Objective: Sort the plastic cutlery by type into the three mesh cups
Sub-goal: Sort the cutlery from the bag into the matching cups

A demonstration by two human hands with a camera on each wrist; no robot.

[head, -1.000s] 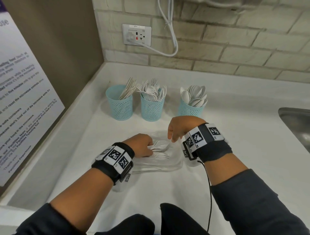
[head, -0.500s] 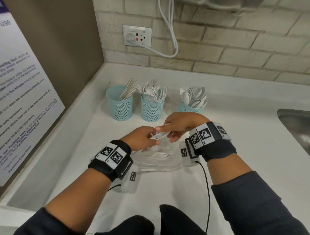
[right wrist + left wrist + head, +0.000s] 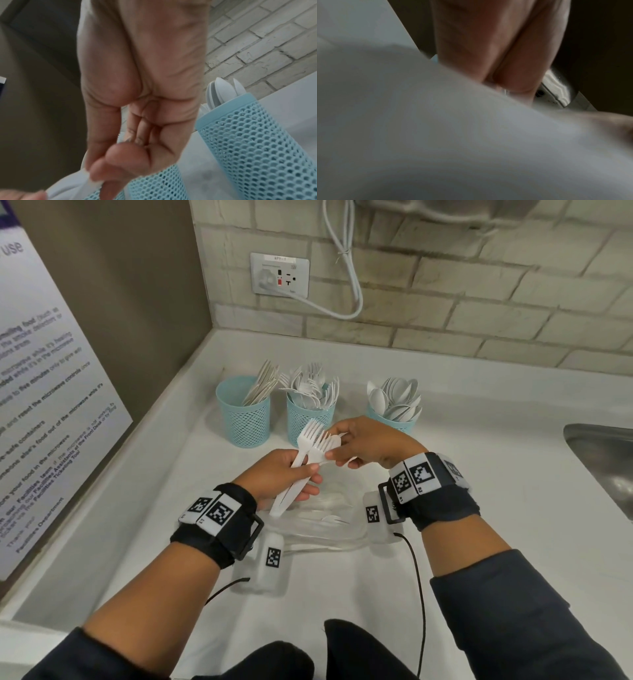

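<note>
White plastic forks (image 3: pixel 310 453), a small bundle of them, are now lifted clear of the clear plastic tray (image 3: pixel 325 529) on the white countertop (image 3: pixel 479 474); a second ago they still lay low in that tray under both hands. The left hand (image 3: pixel 284 477) curls its fingers round the handles, tines pointing up and away. The right hand (image 3: pixel 368 445) has come across and pinches the neck of the front fork between thumb and fingertip (image 3: pixel 118 152), its other fingers loosely folded. A few white pieces remain in the tray. Behind stand three pale blue mesh cups: the left cup (image 3: pixel 244 419) with flat-handled pieces, likely knives, the middle cup (image 3: pixel 310 419) with forks, the right cup (image 3: pixel 394 419) with spoons. The bundle hovers just in front of the middle cup, so the fork batch looks ready for dropping in, and sorting is probably near its end.
</note>
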